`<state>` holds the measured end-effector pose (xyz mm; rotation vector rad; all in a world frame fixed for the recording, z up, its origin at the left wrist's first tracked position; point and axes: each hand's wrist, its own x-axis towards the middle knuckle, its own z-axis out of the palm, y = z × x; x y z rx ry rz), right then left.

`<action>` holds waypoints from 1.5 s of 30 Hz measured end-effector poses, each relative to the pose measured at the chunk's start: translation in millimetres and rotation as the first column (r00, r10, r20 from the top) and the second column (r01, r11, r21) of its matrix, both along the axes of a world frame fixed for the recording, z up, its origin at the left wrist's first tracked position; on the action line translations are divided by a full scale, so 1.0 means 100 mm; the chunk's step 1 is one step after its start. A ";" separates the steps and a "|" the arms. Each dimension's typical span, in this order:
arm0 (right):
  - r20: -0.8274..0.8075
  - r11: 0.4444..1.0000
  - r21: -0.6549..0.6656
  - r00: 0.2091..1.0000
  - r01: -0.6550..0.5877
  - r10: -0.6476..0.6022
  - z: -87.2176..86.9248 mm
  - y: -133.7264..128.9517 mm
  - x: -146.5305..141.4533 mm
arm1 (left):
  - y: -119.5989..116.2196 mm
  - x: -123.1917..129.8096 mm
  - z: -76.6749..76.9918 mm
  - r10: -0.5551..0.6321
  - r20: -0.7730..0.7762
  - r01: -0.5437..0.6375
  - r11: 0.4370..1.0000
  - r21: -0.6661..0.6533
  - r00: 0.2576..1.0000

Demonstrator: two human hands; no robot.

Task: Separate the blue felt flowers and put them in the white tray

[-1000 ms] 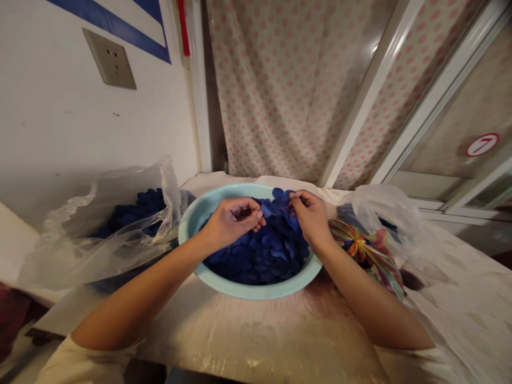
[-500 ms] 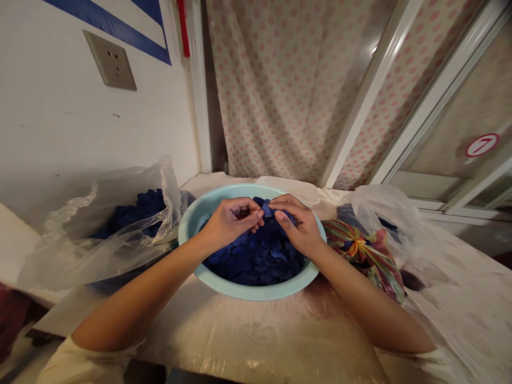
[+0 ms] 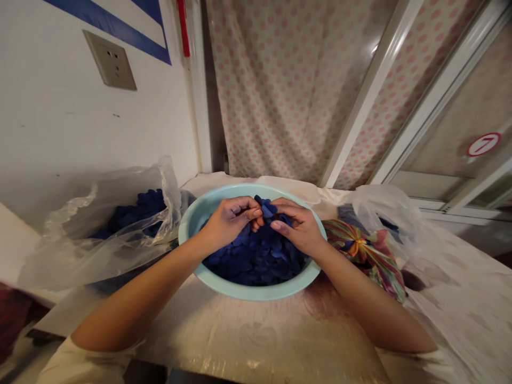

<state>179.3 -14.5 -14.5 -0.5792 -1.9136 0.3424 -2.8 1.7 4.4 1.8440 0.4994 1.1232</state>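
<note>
A pale blue basin [image 3: 256, 292] holds a heap of dark blue fabric petal pieces [image 3: 256, 264]. Above the heap, my left hand [image 3: 236, 220] pinches a blue fabric flower [image 3: 267, 208] between thumb and fingertips. From the other side my right hand [image 3: 298, 224] has its fingers at the flower's petals, with more blue cloth showing between its thumb and fingers. The fingers hide part of the flower, so its full shape cannot be made out. Both wrists cross over the basin's rim.
To the left stands an open clear plastic bag [image 3: 96, 256] with more blue pieces [image 3: 138, 210] inside. A colourful gathered cloth bundle [image 3: 362, 248] and another clear bag [image 3: 396, 213] lie right of the basin. Behind the table [image 3: 240, 341] hangs a dotted curtain [image 3: 280, 90].
The blue flower now stands up more between my hands, its petals spread. My right fingers and thumb have shifted slightly around it; my left hand has barely moved.
</note>
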 end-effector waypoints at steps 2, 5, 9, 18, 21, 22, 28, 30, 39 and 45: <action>0.008 1.000 -0.018 1.000 -0.003 0.003 0.01 0.00 0.00 | 0.00 0.00 0.00 0.007 -0.010 -0.007 1.000 0.003 1.000; 0.005 0.999 -0.041 1.000 -0.017 0.017 0.03 -0.01 0.00 | 0.00 0.01 -0.02 0.011 -0.026 -0.011 1.000 -0.008 1.000; -0.045 0.995 -0.098 0.998 0.035 -0.040 0.04 -0.01 -0.02 | 0.00 0.04 -0.04 0.031 -0.072 -0.030 0.999 0.010 0.997; -0.100 0.984 -0.100 0.982 0.150 -0.159 -0.02 0.05 -0.02 | 0.00 0.04 -0.04 0.080 -0.138 -0.083 0.996 -0.014 0.987; -0.067 0.979 -0.030 0.977 0.201 -0.203 -0.01 0.04 -0.02 | 0.00 0.04 -0.05 0.070 -0.137 -0.073 0.997 -0.018 0.988; -0.062 0.976 -0.011 0.974 0.216 -0.216 -0.01 0.04 -0.02 | 0.00 0.04 -0.05 0.066 -0.135 -0.069 0.997 -0.020 0.989; 0.012 0.961 0.089 0.964 0.262 -0.264 0.00 0.01 -0.03 | 0.01 0.03 -0.06 0.061 -0.128 -0.065 0.998 -0.023 0.990; 0.045 0.952 0.143 0.959 0.272 -0.280 0.00 -0.02 -0.03 | 0.01 0.03 -0.07 0.058 -0.137 -0.057 0.998 0.010 0.989; 0.214 0.893 0.351 0.904 0.283 -0.371 0.01 -0.07 -0.05 | 0.00 0.02 -0.06 0.034 -0.192 -0.021 0.997 0.070 0.981; 0.240 0.893 0.342 0.892 0.291 -0.382 0.01 -0.09 -0.06 | 0.01 0.01 -0.06 0.024 -0.215 -0.005 0.996 0.086 0.976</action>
